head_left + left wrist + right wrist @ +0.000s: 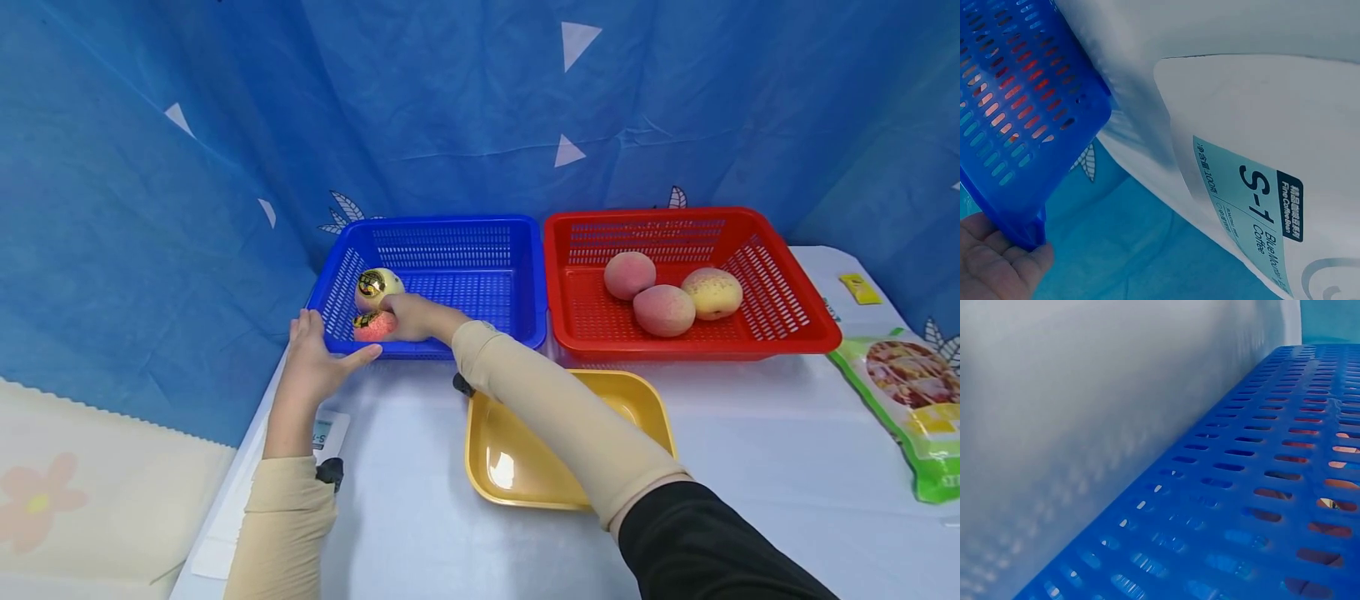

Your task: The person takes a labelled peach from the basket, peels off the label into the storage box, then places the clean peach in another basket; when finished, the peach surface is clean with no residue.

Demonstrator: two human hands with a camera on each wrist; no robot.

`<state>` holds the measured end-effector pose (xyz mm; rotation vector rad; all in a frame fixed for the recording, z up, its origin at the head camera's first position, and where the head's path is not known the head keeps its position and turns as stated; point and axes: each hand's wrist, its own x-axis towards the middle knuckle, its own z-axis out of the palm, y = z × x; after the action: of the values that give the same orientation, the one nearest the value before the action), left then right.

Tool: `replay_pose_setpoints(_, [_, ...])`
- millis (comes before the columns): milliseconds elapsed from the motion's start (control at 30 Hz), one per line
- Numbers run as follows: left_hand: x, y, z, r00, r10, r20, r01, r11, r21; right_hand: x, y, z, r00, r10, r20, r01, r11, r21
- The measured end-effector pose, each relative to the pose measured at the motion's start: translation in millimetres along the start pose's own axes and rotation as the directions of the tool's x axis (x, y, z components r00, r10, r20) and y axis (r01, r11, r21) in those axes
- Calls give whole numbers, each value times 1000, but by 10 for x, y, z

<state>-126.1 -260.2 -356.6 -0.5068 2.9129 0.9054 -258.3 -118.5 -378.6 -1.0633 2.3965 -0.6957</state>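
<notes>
The right hand (408, 317) reached into the blue perforated plastic basket (480, 242), fingers curled around a pink-red peach (372, 326) at its front-left corner. The left hand (315, 350), fingers straight, braced that corner from outside. Judged step: grasping; lifting the peach clear appears next.

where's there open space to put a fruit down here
Most of the blue basket floor is bare, right of the right hand and its two fruits. The yellow tray holds nothing. The red basket is crowded mid-floor by three peaches; its left strip is free.
</notes>
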Motion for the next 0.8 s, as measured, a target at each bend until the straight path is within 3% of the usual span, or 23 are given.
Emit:
replay_pose_setpoints(233, [-1, 17, -3, 1000, 10, 1, -10, 1000, 17, -86, 10, -111, 999, -29, -25, 27, 997, -76])
replay_pose_setpoints(400, [4, 22, -7, 1000, 11, 8, -11, 1000, 23, -175, 63, -199, 1000, 1, 2, -1, 1000, -24])
replay_pose_setpoints(533, [12, 12, -4, 1000, 13, 17, -13, 1000, 22, -271, 99, -266, 1000, 18, -26, -16, 999, 51])
replay_pose_setpoints(667, [13, 0, 3, 1000, 5, 21, -5, 1000, 23, -389, 125, -337, 997, -7, -73, 15, 994, 112])
replay_pose_setpoints(800, [10, -8, -4, 1000, 1, 14, -2, 1000, 26, -540, 139, -448, 989, -60, -132, 74, 992, 98])
